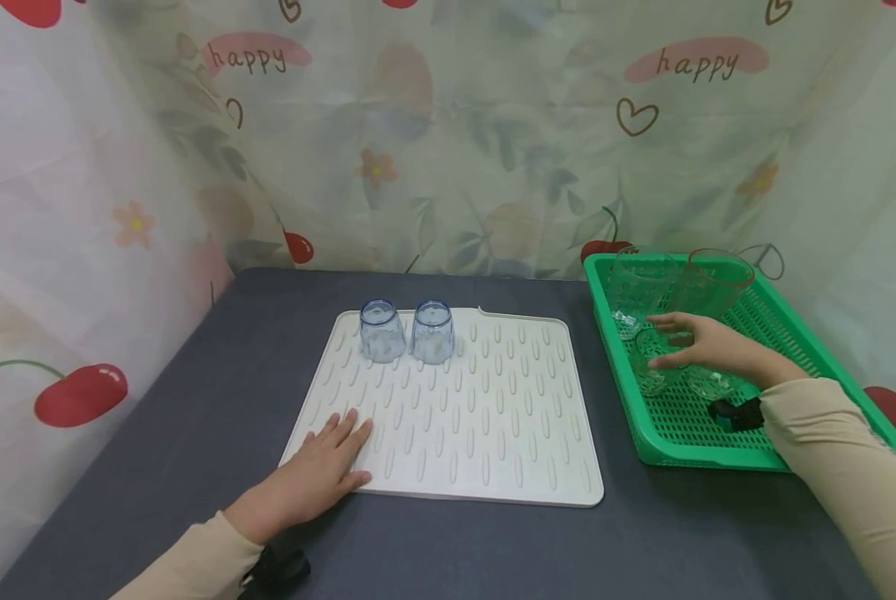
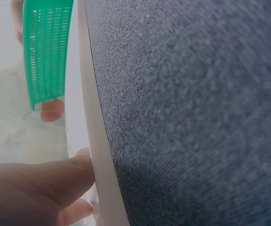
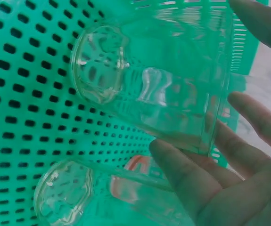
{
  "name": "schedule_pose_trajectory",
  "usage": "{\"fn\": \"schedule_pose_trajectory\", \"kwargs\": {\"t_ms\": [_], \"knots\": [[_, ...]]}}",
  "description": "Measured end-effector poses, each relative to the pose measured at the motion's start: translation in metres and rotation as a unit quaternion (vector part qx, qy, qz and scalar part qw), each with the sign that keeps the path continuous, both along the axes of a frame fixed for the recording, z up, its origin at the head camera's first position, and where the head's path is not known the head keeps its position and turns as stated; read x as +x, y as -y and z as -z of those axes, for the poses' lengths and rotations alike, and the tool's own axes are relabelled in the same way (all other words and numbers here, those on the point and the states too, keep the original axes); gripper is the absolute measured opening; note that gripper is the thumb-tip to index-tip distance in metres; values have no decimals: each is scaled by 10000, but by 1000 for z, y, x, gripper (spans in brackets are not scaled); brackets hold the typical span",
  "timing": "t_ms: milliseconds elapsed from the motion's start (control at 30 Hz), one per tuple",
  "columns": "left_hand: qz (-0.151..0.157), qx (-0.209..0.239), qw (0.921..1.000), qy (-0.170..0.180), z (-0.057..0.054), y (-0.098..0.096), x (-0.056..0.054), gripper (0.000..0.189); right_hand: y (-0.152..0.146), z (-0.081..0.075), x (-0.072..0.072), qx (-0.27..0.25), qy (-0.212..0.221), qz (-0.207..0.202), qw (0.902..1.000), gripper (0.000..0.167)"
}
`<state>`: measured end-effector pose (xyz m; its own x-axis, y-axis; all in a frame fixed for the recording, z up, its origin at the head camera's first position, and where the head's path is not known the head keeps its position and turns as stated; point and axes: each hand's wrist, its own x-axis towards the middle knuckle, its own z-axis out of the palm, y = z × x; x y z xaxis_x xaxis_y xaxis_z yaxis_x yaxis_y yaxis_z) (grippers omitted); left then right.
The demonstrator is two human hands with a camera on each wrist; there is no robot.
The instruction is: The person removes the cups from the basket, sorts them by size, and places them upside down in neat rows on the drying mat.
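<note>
My left hand (image 1: 308,475) lies flat with spread fingers on the near left corner of a white ribbed drying mat (image 1: 493,492). In the left wrist view its thumb (image 2: 74,174) rests along the mat's edge. Over the green basket, my right hand (image 1: 706,346) has its fingers and thumb apart around the rim of a clear glass (image 3: 154,84). A fingertip (image 3: 159,148) overlaps the glass wall in the right wrist view. Another clear glass (image 3: 62,193) stands beside it. Two pale blue glasses, left (image 1: 382,337) and right (image 1: 432,337), stand side by side at the mat's back left.
The green plastic basket (image 1: 646,450) stands at the right of the dark tabletop (image 1: 485,554). Toward its back are two taller clear glasses, one plain (image 1: 635,283) and one with a reddish rim (image 1: 718,287). A printed curtain (image 1: 478,167) hangs behind and at both sides.
</note>
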<state>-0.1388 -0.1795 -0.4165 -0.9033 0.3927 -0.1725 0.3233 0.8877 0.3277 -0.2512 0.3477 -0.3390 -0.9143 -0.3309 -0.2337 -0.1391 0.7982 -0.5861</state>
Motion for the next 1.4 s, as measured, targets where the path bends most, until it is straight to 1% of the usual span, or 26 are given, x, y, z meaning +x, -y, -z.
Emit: {"fn": "schedule_pose_trajectory", "kwargs": {"t_ms": [133, 300, 600, 767, 1000, 1133, 1267, 1400], "knots": [[6, 1, 10000, 5, 1, 1, 0, 67, -2, 4, 0, -77, 120, -93, 9999, 85], [-8, 19, 10000, 47, 1, 0, 0, 68, -2, 5, 0, -112, 233, -153, 9995, 84], [-24, 6, 10000, 75, -2, -1, 0, 67, -1, 2, 2, -20, 97, -168, 9998, 83], [-3, 16, 10000, 94, -2, -1, 0, 68, -2, -1, 5, 10, -16, -41, 10000, 85], [102, -31, 9999, 123, -8, 0, -4, 70, -6, -11, 9, 26, -317, 190, 9993, 82], [158, -269, 9995, -1, -12, 0, -6, 68, -6, -20, 13, 25, -403, 274, 9988, 81], [18, -402, 9991, -106, -18, -2, -10, 64, -7, -29, 18, 51, -438, 394, 9982, 80], [-230, -277, 9991, -211, -26, -1, -12, 62, -8, -38, 22, 94, -530, 534, 9971, 79]]}}
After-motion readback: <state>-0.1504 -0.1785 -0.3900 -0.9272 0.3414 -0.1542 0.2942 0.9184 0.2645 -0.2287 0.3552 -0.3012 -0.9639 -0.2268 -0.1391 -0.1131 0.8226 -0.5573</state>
